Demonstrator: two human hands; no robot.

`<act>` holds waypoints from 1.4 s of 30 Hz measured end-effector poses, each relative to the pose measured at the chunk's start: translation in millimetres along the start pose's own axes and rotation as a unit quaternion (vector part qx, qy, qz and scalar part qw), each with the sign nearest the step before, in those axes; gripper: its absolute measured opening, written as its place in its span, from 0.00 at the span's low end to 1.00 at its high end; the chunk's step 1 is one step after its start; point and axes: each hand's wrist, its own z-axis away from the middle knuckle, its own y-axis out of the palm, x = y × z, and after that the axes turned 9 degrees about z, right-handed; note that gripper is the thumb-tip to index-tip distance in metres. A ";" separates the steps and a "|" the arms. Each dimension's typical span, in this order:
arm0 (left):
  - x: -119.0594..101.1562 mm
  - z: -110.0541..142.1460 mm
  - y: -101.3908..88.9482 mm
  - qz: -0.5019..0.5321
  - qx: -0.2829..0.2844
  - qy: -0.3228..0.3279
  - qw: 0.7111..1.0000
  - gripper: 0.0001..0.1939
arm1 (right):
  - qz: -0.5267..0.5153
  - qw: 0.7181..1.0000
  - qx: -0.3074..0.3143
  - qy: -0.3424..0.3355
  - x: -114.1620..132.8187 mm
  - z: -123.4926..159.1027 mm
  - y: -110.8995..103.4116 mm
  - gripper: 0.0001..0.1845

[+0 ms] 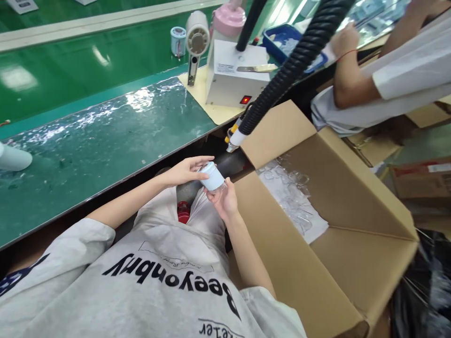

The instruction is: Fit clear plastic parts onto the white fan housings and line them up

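Observation:
A small pale-blue cylinder with a clear plastic end [213,177] is held over my lap, between the bench edge and a cardboard box. My left hand [185,170] lies over its top with the fingers spread along it. My right hand [224,199] cups it from below and grips the clear end.
The open cardboard box [352,263] at my right holds several clear plastic parts [294,195] on white paper. A black ribbed hose [292,65] hangs over a white machine [235,72] on the green bench [91,141]. Another person's arm [347,70] reaches in at the upper right.

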 end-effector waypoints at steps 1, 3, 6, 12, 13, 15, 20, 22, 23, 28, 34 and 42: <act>-0.4 -14.1 1.1 -0.003 0.001 -0.005 1.000 0.43 | -0.009 1.000 -0.013 -0.010 1.4 -6.7 -2.6 0.26; -2.0 -39.2 3.5 -0.011 0.009 -0.007 1.000 0.43 | -0.026 0.999 -0.036 -0.026 5.2 -19.2 -7.0 0.25; -6.6 -63.6 4.2 -0.026 0.025 -0.003 0.999 0.41 | -0.043 0.997 -0.052 -0.043 11.7 -34.2 -10.3 0.24; -20.4 -62.0 -8.4 -0.048 0.021 0.002 0.999 0.43 | -0.036 0.998 -0.023 -0.055 21.3 -48.2 -4.7 0.25; -22.2 -56.9 -10.9 -0.050 0.016 0.003 0.999 0.44 | -0.030 0.998 -0.014 -0.055 21.9 -47.9 -3.0 0.26; -24.7 -43.8 -14.8 -0.053 0.006 0.005 0.999 0.46 | -0.017 0.998 0.006 -0.054 22.5 -43.9 0.5 0.27; -26.5 0.5 -13.6 -0.039 -0.001 0.023 0.999 0.45 | 0.019 0.997 0.056 -0.049 24.7 -10.1 9.2 0.30; -27.2 19.6 -8.6 -0.027 0.014 0.037 0.999 0.43 | 0.048 0.994 0.080 -0.052 27.3 9.4 12.6 0.31; -27.8 28.6 -5.4 -0.021 0.023 0.045 0.998 0.42 | 0.064 0.992 0.091 -0.054 29.0 19.1 14.3 0.32; -33.7 63.1 9.8 -0.016 0.057 0.070 0.996 0.40 | 0.110 0.985 0.125 -0.050 37.9 55.7 20.5 0.32; -40.5 79.2 17.8 -0.017 0.014 0.096 0.995 0.35 | 0.095 0.987 0.123 -0.041 43.0 79.0 21.4 0.31; -44.3 68.2 24.5 0.162 -0.267 0.052 0.949 0.16 | 0.142 0.904 -0.374 -0.148 15.4 136.2 -86.0 0.30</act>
